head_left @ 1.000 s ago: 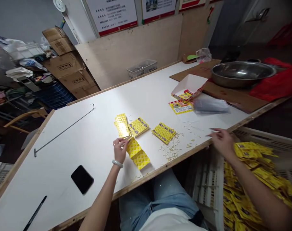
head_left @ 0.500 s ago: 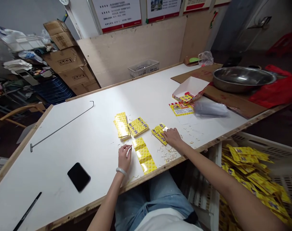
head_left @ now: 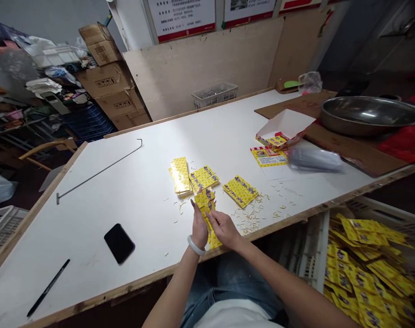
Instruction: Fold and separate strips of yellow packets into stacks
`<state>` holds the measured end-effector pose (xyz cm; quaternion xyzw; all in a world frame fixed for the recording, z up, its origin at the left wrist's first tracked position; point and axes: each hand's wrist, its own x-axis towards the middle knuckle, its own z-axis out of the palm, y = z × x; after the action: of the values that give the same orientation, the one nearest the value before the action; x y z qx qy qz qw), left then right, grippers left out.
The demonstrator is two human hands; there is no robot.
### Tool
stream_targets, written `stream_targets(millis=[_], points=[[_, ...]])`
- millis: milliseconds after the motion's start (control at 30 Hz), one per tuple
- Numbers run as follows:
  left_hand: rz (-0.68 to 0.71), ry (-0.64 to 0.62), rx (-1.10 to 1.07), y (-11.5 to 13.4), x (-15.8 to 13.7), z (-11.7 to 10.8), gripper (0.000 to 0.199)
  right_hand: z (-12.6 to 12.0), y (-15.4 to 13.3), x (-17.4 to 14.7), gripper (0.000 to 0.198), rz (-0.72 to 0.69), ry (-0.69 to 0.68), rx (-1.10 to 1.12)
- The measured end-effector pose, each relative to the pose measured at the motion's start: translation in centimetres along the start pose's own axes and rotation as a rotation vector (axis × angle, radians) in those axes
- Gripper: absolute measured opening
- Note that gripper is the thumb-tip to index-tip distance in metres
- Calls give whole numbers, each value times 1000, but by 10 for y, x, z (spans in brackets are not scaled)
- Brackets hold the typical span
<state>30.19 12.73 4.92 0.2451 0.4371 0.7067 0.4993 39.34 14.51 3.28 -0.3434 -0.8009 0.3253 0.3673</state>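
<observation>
Both hands meet near the table's front edge around a yellow printed card point(head_left: 204, 198) with small dark figures. My left hand point(head_left: 199, 228), wearing a pale bangle, grips it from the left. The fingers of my right hand point(head_left: 224, 228) close on its lower right side. Partly hidden beneath the hands lies a yellow patterned strip point(head_left: 213, 240). Beyond them are a tall yellow stack point(head_left: 181, 175) and a lower stack of printed cards point(head_left: 204, 176). Another card stack point(head_left: 241, 191) sits to the right of my right hand.
Thin paper offcuts point(head_left: 250, 218) litter the table's right front. A phone point(head_left: 119, 243), a pen point(head_left: 48, 288) and a hooked metal rod point(head_left: 100, 172) lie left. Farther right are an open box point(head_left: 293, 123), clear plastic sleeves point(head_left: 315, 160) and a steel basin point(head_left: 370, 114). A crate below holds yellow packets point(head_left: 368, 273).
My right hand has left the right-hand stack and come over to my left hand. A yellow printed card is now held between them, above the strip. The view has turned slightly left.
</observation>
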Motion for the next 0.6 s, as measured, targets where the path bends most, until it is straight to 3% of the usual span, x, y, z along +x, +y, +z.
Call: stream_targets(millis=[133, 300, 467, 600], points=[[29, -28, 5, 7, -7, -3, 51, 9, -9, -5, 38, -4, -94, 35], [-5, 162, -9, 3, -8, -10, 34, 19, -20, -8, 52, 147, -158, 46], [-8, 298, -160, -4, -9, -13, 40, 31, -20, -5, 50, 315, -80, -225], [-24, 214, -187, -3, -16, -15, 43, 30, -11, -4, 41, 207, 109, -297]])
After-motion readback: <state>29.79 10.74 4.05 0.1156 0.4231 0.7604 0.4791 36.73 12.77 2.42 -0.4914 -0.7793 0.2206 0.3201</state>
